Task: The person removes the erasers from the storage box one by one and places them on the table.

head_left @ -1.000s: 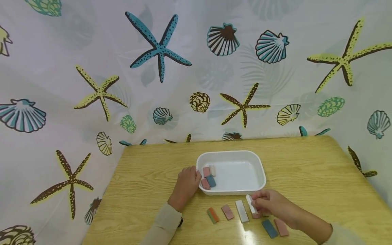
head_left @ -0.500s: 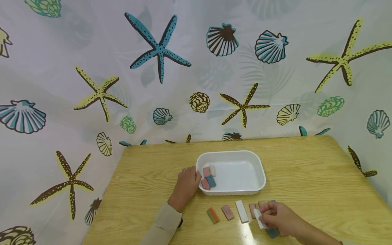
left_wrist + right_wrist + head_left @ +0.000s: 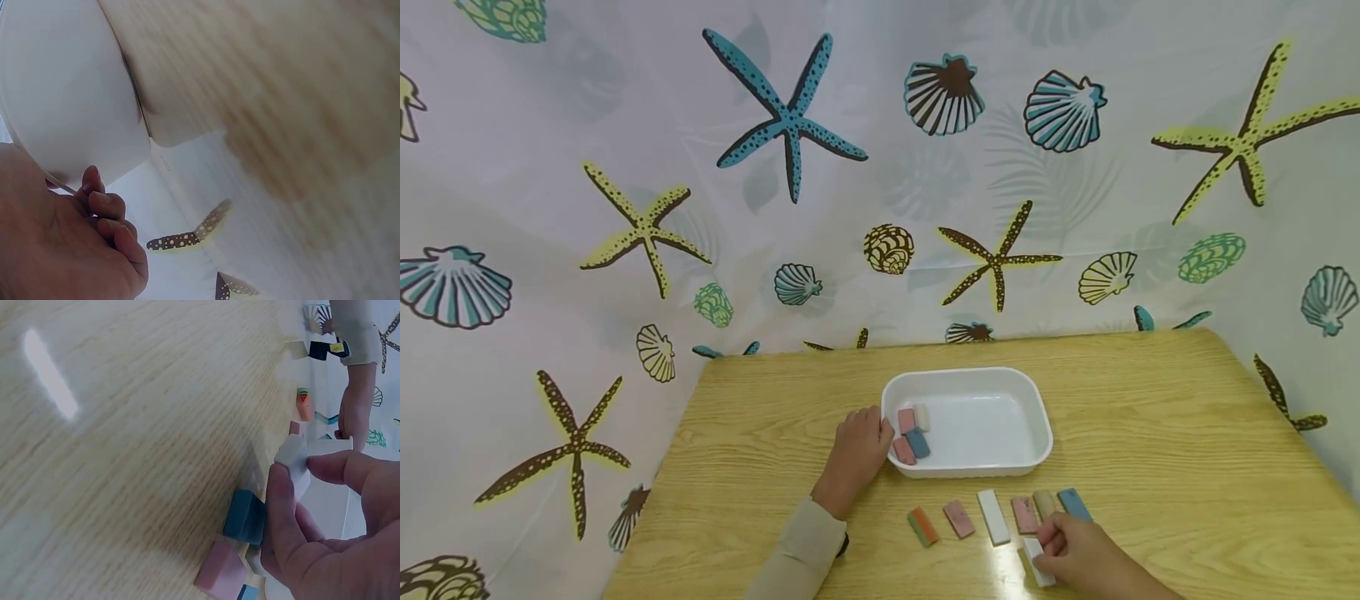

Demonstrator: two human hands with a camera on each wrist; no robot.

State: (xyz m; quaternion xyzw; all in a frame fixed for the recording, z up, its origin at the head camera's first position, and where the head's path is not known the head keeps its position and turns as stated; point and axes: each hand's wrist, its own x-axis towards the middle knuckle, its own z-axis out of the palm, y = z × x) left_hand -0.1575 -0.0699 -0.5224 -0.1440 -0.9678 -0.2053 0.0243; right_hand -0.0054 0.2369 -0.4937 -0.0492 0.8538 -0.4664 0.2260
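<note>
In the head view, my left hand [image 3: 859, 443] holds the left rim of a white plastic tray [image 3: 970, 472], its fingers curled at the edge, as the left wrist view also shows. My right hand [image 3: 1078, 557] pinches a white eraser [image 3: 1037, 562] between thumb and fingers, tilted close over the table in front of the tray. In the right wrist view, a blue eraser [image 3: 245, 515] and a pink eraser [image 3: 222, 570] lie just beneath that hand; it hides them in the head view. Behind its fingers are a beige eraser [image 3: 1044, 503] and another blue eraser [image 3: 1075, 503].
Two pink erasers, a white one [image 3: 922, 417] and a blue one [image 3: 917, 442] lie at the tray's left end. An orange-green eraser [image 3: 922, 527], pink erasers and a white one [image 3: 994, 517] line the wooden table [image 3: 760, 475]. A shell-patterned curtain [image 3: 850, 192] surrounds it.
My right hand has carried the white eraser away from the tray's front edge, toward me and slightly right, uncovering the beige and blue erasers. My left hand stays on the rim.
</note>
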